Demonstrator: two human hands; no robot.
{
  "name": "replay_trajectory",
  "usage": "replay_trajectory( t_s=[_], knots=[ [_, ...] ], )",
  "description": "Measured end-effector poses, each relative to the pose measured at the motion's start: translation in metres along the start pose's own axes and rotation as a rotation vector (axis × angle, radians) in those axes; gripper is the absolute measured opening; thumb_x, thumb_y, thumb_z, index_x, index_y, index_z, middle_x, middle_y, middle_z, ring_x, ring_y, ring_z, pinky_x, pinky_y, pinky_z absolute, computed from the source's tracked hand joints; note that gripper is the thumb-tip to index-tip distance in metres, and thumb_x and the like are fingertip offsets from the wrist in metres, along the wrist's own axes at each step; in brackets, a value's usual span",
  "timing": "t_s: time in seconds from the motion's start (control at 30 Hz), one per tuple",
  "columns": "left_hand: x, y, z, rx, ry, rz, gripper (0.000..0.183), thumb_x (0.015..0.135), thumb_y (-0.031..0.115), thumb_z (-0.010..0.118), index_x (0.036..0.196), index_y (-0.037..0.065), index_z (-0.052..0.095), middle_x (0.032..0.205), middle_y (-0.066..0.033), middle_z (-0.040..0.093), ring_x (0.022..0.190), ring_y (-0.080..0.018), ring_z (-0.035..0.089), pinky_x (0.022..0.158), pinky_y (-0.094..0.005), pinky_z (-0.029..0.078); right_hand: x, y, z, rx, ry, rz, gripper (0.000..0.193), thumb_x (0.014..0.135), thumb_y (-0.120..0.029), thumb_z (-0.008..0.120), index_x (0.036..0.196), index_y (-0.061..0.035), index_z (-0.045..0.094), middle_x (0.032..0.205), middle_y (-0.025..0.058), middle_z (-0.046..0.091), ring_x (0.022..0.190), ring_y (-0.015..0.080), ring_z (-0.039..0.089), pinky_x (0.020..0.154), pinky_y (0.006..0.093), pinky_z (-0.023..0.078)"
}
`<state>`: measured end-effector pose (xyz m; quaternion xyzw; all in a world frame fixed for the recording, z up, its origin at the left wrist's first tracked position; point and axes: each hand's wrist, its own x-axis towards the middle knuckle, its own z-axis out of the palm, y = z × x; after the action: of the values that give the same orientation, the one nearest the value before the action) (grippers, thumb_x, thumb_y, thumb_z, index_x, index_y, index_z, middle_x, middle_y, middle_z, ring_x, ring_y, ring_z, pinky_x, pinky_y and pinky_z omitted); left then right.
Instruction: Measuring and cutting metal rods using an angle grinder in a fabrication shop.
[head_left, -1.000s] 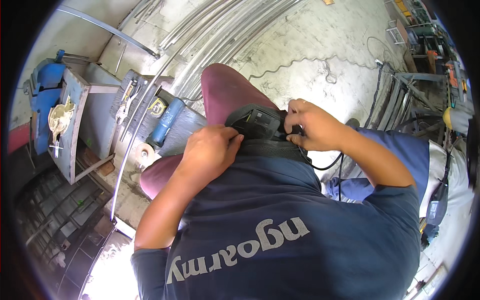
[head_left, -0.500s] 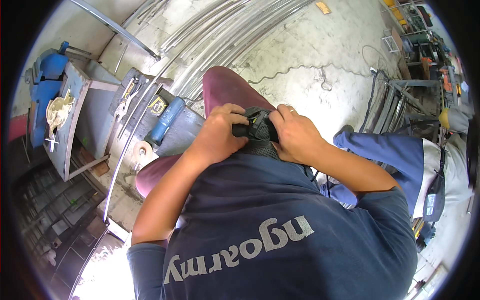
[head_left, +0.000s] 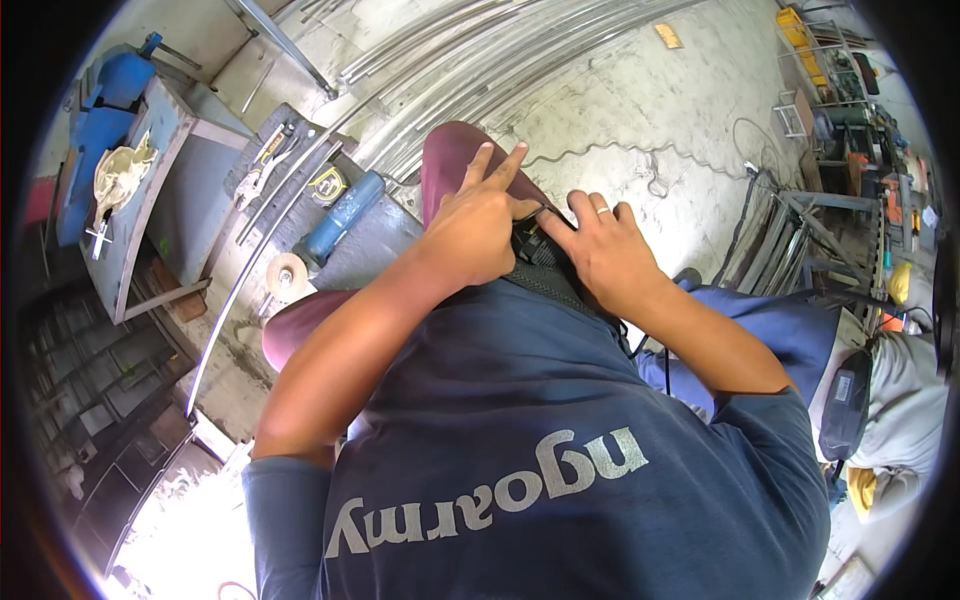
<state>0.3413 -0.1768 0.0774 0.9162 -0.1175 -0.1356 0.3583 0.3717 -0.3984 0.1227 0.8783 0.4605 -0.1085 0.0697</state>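
A black mesh waist pouch [head_left: 535, 245] with a dark buckle-like piece lies against my lap, partly covered by my hands. Over its left side is my left hand [head_left: 482, 222], its index and middle fingers stretched out and spread. The left thumb points across toward the right index finger. My right hand [head_left: 612, 240], with a ring on one finger, holds the pouch's right side. Its index finger lies along the top edge while the other fingers stand apart; the thumb is hidden. What exactly sits under the fingertips cannot be made out.
Left of my knee, a blue cylindrical power tool [head_left: 345, 215], a tape measure [head_left: 327, 186] and a utility knife [head_left: 277, 143] lie on a dark board. Long metal tubes [head_left: 450, 75] cover the floor ahead. Close at right is a person in blue trousers [head_left: 745, 320].
My left hand has let go of the pouch's left side and its fingers have straightened forward. My right hand has shifted slightly right, its fingers spreading more. The view has turned a little.
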Motion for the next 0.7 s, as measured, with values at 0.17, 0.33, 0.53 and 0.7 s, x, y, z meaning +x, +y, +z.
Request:
replay_trajectory(
  t_s=[0.17,0.33,0.53,0.7],
  knots=[
    [0.013,-0.009,-0.003,0.045,-0.016,0.059,0.058,0.076,-0.005,0.071,0.129,0.017,0.079,0.176,-0.0086,0.026,0.162,-0.0414,0.018,0.114,-0.0618,0.046,0.014,0.014,0.007,-0.105,0.165,-0.192,0.040,0.092,-0.018,0.063,0.132,-0.0204,0.062,0.134,0.0146,0.055,0.124,0.0329,0.057,0.098,0.0503,0.046],
    [0.014,-0.016,-0.003,0.014,0.009,0.085,0.054,0.078,-0.007,0.070,0.125,0.017,0.081,0.175,-0.0121,0.027,0.161,-0.0415,0.022,0.119,-0.0538,0.043,0.005,0.019,-0.007,-0.019,0.086,-0.343,0.038,0.091,-0.013,0.063,0.129,-0.0197,0.064,0.142,0.0165,0.053,0.135,0.0371,0.053,0.110,0.0577,0.041],
    [0.023,-0.031,0.005,-0.213,-0.032,0.107,0.057,0.073,-0.008,0.069,0.125,0.011,0.080,0.169,-0.0202,0.037,0.155,-0.0446,0.036,0.121,-0.0450,0.042,-0.015,0.038,-0.014,0.267,0.207,-0.376,0.060,0.080,-0.006,0.076,0.137,-0.0167,0.061,0.138,0.0189,0.059,0.124,0.0420,0.060,0.108,0.0555,0.050],
    [0.029,-0.047,0.005,-0.509,-0.249,0.167,0.054,0.071,-0.006,0.073,0.124,0.005,0.077,0.160,-0.0248,0.049,0.141,-0.0425,0.054,0.115,-0.0408,0.047,-0.037,0.054,-0.016,0.678,0.318,-0.226,0.095,0.055,-0.002,0.096,0.141,-0.0144,0.059,0.139,0.0216,0.060,0.121,0.0423,0.066,0.098,0.0454,0.060]
  ],
)
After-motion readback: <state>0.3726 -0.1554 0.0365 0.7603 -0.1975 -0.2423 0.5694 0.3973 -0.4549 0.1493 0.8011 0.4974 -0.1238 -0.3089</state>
